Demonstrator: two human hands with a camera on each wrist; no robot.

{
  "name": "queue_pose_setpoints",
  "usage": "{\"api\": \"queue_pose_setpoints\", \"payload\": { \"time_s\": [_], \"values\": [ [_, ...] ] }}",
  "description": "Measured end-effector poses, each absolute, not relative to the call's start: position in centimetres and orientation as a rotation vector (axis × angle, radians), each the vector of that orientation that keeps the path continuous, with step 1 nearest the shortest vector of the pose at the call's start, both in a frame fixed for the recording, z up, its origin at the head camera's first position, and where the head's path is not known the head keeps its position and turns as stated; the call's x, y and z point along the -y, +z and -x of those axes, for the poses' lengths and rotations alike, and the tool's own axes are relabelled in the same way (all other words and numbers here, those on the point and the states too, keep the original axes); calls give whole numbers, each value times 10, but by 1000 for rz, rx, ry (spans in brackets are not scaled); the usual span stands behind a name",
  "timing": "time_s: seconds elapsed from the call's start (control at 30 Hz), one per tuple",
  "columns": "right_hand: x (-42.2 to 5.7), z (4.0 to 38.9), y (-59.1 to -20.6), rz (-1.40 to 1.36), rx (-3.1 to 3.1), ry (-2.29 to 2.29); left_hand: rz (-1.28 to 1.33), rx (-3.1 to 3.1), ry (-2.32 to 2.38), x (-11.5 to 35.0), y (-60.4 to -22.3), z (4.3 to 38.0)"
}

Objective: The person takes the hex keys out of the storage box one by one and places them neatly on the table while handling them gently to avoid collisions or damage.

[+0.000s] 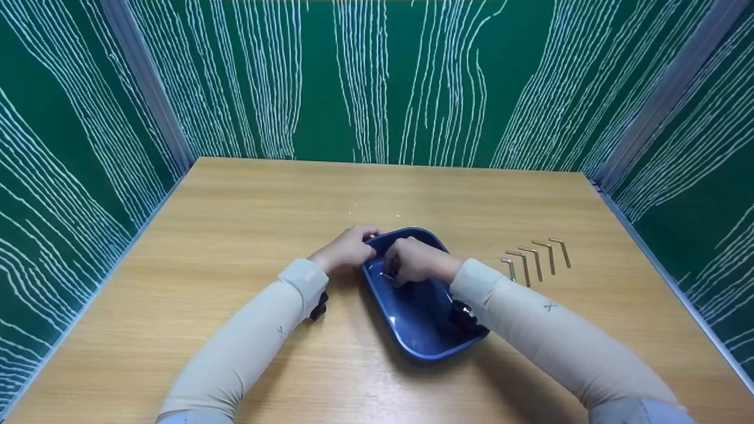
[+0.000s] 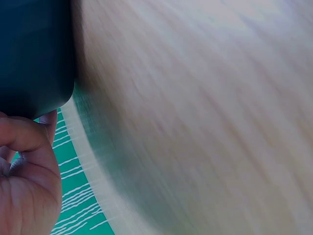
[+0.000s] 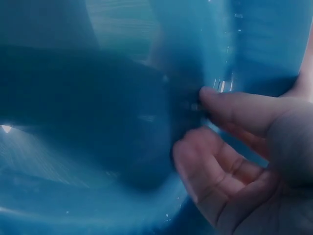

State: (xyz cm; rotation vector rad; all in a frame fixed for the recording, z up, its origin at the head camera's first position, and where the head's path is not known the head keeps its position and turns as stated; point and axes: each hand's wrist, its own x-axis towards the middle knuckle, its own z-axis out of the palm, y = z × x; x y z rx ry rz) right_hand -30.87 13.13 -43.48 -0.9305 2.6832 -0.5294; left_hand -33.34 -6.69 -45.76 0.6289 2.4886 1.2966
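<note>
A dark blue tray (image 1: 421, 312) rests at a slant on the wooden table. At its far left corner my left hand (image 1: 351, 246) grips the rim, and in the left wrist view its fingers (image 2: 24, 137) curl against the tray's outer wall (image 2: 36, 54). My right hand (image 1: 412, 260) reaches inside the tray, thumb and fingertips drawn together. A small bent metal piece, apparently a hex key (image 1: 386, 275), shows at those fingertips. In the right wrist view the fingers (image 3: 239, 110) hide most of it against the blue surface.
Several L-shaped hex keys (image 1: 539, 263) lie in a slanting row on the table (image 1: 265, 200), right of the tray. Tiny pale specks dot the wood beyond the tray. Green walls (image 1: 318, 82) with white wavy lines enclose the table at the back and sides.
</note>
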Motion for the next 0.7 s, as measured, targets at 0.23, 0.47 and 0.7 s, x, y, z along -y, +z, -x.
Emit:
{"api": "queue_pose_setpoints", "payload": {
  "time_s": [0.23,0.47,0.7],
  "values": [
    [-129,304,-433,971,-2693,-522,-661,-2524,1273,67,-458,334],
    [-126,305,-437,1103,-2713,-551,-650,-2496,1296,67,-459,334],
    [-128,306,-435,1161,-2665,-527,-642,-2491,1294,68,-458,334]
  ]
}}
